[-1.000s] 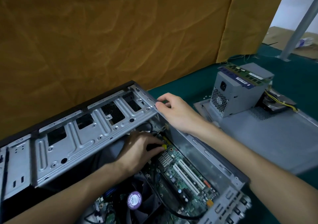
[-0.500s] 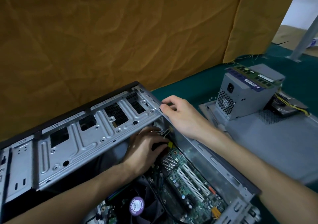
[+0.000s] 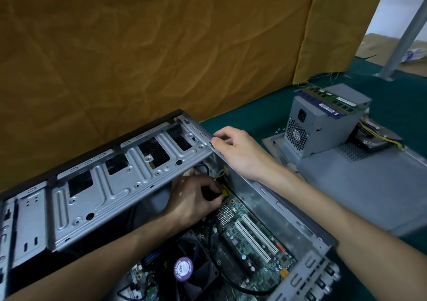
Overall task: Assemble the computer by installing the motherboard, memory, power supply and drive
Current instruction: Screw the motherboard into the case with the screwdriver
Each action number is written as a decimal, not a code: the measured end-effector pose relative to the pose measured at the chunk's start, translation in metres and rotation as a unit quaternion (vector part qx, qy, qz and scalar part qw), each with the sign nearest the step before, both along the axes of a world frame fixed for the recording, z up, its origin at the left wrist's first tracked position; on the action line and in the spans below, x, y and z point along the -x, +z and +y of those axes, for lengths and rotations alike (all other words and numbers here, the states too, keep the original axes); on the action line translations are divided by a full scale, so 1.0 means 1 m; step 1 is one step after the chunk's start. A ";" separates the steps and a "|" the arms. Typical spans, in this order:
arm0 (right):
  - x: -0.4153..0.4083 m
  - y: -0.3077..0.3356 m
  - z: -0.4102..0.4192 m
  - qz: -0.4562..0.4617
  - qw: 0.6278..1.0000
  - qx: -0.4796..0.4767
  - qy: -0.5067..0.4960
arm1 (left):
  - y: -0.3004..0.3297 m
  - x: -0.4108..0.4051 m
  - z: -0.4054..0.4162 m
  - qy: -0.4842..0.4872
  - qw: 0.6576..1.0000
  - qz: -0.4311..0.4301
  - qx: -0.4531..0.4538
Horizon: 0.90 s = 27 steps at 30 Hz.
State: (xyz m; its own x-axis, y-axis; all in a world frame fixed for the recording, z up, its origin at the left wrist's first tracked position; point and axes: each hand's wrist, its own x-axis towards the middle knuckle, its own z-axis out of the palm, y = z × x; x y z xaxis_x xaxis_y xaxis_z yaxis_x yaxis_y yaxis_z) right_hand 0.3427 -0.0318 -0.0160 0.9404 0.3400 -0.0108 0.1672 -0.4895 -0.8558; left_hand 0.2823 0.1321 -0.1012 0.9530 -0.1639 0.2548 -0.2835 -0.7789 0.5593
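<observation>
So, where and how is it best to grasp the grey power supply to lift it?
Probably grip the power supply by its two long side walls, coming from above with both hands. It stands upright on the side panel; memory sticks lie loose on top, so remove them first.

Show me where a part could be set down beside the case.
The grey side panel is bare in front of the power supply. The green mat is bare between case and panel. It is crowded inside, where the left hand grips a black connector; the right hand holds the drive cage.
</observation>
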 end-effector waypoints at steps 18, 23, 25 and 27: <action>0.001 0.002 0.000 -0.005 1.000 0.002 -0.002 | -0.008 0.002 -0.013 0.015 0.998 -0.020 0.063; 0.001 0.002 0.000 -0.003 1.000 0.001 -0.002 | 0.000 0.000 -0.016 0.038 0.989 0.041 0.133; 0.001 0.002 0.000 -0.001 1.000 0.002 -0.004 | 0.001 -0.001 -0.021 0.068 0.981 0.065 0.170; 0.001 0.002 0.001 0.002 1.000 0.004 -0.005 | 0.002 -0.002 -0.024 0.073 0.979 0.077 0.177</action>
State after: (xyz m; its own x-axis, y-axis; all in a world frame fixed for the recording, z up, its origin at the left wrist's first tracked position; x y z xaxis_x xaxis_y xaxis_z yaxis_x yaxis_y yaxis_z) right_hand 0.3420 -0.0311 -0.0142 0.9439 0.3299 -0.0173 0.1585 -0.4980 -0.8526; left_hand 0.2848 0.1077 -0.0996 0.9911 0.0502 0.1233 -0.0750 -0.5550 0.8285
